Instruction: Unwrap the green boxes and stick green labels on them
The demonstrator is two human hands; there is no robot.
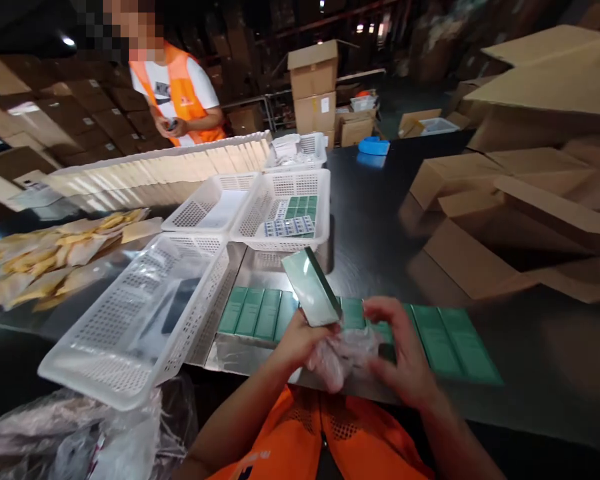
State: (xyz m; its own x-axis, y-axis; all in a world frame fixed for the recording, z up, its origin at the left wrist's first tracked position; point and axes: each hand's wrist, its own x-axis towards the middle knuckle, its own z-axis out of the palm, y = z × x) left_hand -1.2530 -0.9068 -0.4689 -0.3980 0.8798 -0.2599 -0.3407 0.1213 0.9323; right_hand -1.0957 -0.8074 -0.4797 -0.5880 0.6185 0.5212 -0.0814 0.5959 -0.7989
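Orange vest (370, 443) cropped below, left fingers (321, 331) grip a green box (310, 287) while parted right fingers (389, 307) partly hide others (353, 313).

A person in an orange vest (189, 107) stands at the upper left of the frame, behind a long row of pale, upright packets (180, 160). Stacked cartons (73, 110) fill the far upper left; two more cartons (314, 80) stand one upon the other at top centre. Yellowish flat packets (75, 250) lie heaped at the left. A blue ring-shaped object (373, 147) rests on the dark table (365, 227), upper right of centre. Open cardboard boxes (473, 260) crowd the right side.
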